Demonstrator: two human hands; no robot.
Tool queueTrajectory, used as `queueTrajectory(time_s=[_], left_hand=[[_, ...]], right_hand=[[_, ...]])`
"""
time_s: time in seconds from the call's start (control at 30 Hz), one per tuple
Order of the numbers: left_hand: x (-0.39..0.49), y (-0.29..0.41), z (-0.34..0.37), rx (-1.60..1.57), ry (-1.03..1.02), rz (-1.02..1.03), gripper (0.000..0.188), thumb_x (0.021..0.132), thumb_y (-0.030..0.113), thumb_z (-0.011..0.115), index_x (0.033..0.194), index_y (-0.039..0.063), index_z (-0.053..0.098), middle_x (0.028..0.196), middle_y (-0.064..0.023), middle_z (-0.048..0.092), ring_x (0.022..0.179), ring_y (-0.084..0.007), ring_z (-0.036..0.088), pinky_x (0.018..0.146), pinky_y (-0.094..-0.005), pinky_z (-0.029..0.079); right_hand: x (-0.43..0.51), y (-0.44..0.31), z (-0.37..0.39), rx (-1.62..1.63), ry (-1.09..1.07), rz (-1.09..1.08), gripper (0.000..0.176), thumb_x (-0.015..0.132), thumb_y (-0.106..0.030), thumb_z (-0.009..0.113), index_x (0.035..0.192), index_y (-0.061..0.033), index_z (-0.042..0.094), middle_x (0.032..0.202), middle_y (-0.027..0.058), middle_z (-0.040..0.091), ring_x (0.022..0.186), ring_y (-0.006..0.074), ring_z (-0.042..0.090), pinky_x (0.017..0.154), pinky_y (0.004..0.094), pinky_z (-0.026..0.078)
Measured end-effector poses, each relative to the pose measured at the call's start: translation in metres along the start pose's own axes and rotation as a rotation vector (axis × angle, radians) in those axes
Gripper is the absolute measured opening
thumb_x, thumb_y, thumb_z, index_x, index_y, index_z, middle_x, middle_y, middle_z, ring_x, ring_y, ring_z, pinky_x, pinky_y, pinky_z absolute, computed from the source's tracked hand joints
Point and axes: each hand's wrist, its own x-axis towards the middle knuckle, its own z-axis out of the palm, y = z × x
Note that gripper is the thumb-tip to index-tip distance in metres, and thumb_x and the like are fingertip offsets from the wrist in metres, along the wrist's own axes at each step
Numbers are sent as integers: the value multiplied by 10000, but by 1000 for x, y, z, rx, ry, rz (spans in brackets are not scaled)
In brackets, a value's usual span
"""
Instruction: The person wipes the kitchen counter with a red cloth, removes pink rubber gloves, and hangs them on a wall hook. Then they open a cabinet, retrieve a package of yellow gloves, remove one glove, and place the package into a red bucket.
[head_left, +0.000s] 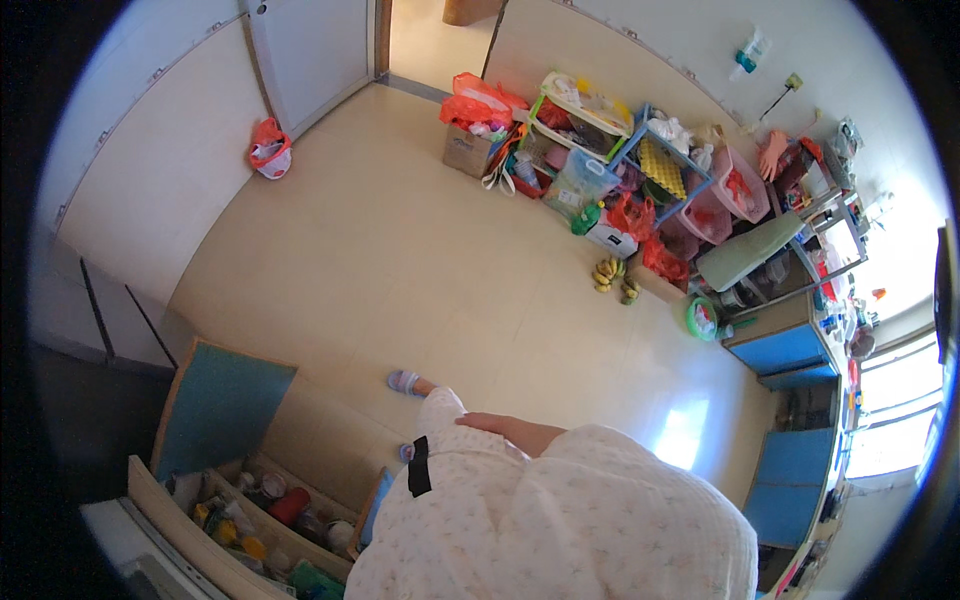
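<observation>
My right hand (484, 422) lies against the pale patterned garment (600, 517) near my knee; its fingers are partly hidden, and no object shows in it. My left hand is out of view. A black strip (420, 466) sits on the garment below the right hand. Slippered feet, one with a striped slipper (403, 381), show beyond the cloth. At the lower left stands an open cabinet (161, 510) with a blue door (229, 401). Its compartments hold jars, a red item (289, 506), yellow-topped items (225, 532) and a green bag (319, 581).
Plastic racks (585, 109), a cardboard box (466, 150), bags and pink baskets (739, 184) line the far wall. Bananas (607, 274) and a green basin (702, 319) rest on the floor. Blue-fronted counters (787, 487) run along the right. A red-white bag (270, 150) sits near the door (319, 60).
</observation>
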Motion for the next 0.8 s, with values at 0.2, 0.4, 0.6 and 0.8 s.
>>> queueTrajectory(time_s=[0.2, 0.4, 0.6, 0.8], left_hand=[[-5, -9, -20, -25, -3, -25, 564, 917, 341, 536, 1289, -53, 380, 1242, -234, 477, 1171, -342, 469, 988, -450, 383], [-13, -16, -52, -17, 1, -35, 508, 938, 339, 509, 1282, -27, 428, 1217, -218, 512, 1152, -327, 492, 973, -449, 400], [-35, -9, -117, 375, 278, 357, 461, 959, 336, 483, 1274, -1, 476, 1191, -202, 547, 1133, -312, 515, 958, -448, 417], [-31, -27, -120, 494, 710, 559, 483, 962, 363, 466, 1295, 13, 480, 1207, -198, 558, 1137, -312, 526, 960, -430, 419]], right_hand=[[16, -10, 11, -314, 176, 95, 612, 917, -493, 371, 1226, 5, 548, 1253, 206, 565, 1133, 354, 550, 989, 425, 406], [7, -33, 10, -556, 36, 93, 574, 903, -497, 369, 1259, -85, 552, 1275, 176, 553, 1139, 335, 550, 975, 427, 428], [9, -27, 17, -718, 131, -90, 520, 926, -422, 338, 1007, -42, 684, 1102, 203, 639, 1043, 356, 603, 926, 451, 460], [24, -19, 14, -664, 172, 111, 519, 855, -488, 436, 1136, -111, 657, 1152, 135, 641, 1054, 315, 605, 941, 400, 456]])
